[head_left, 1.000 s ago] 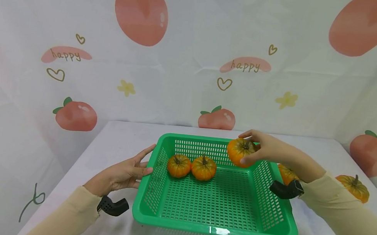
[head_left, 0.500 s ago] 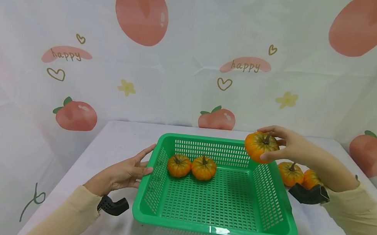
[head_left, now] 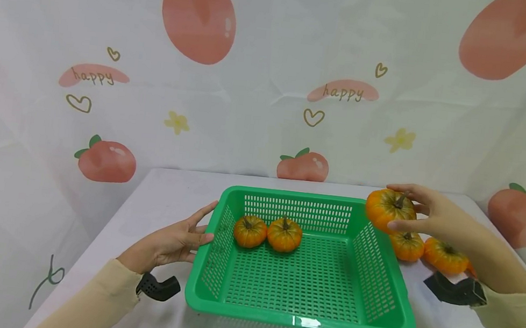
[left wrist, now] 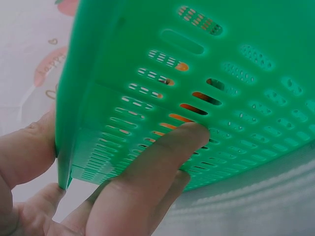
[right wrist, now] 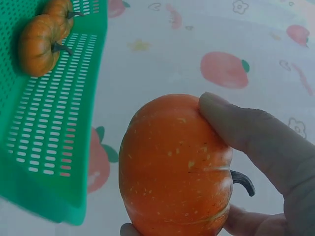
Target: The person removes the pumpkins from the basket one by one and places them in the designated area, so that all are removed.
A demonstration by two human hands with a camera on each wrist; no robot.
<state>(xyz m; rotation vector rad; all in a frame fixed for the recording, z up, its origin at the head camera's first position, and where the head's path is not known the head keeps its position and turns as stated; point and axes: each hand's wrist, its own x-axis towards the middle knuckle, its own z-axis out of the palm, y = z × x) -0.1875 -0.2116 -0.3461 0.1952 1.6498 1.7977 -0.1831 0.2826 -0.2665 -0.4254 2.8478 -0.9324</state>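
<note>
My right hand [head_left: 435, 209] grips a small orange pumpkin [head_left: 386, 210] with a dark stem, raised at the back right corner of a green plastic basket [head_left: 298, 322]. In the right wrist view the thumb [right wrist: 236, 118] lies along the upper side of the held pumpkin, and other fingertips show below. My left hand [head_left: 171, 244] holds the basket's left side at the rim. Seen from the left wrist, a finger [left wrist: 162, 157] presses on the slotted wall from outside. Two pumpkins, one at the left [head_left: 250, 232] and one beside it [head_left: 284, 235], sit inside the basket toward the back left.
To the right of the basket, a pumpkin [head_left: 408, 246] and another pumpkin [head_left: 444, 256] lie on the white-covered table [head_left: 170, 186], partly beneath the right forearm. An orange edge of something peeks out beyond them. A white cloth with printed fruit [head_left: 249, 114] hangs behind.
My right hand has carried its pumpkin rightward, from over the basket to its back right corner, uncovering more of the pumpkins on the table. The left hand and basket have stayed put.
</note>
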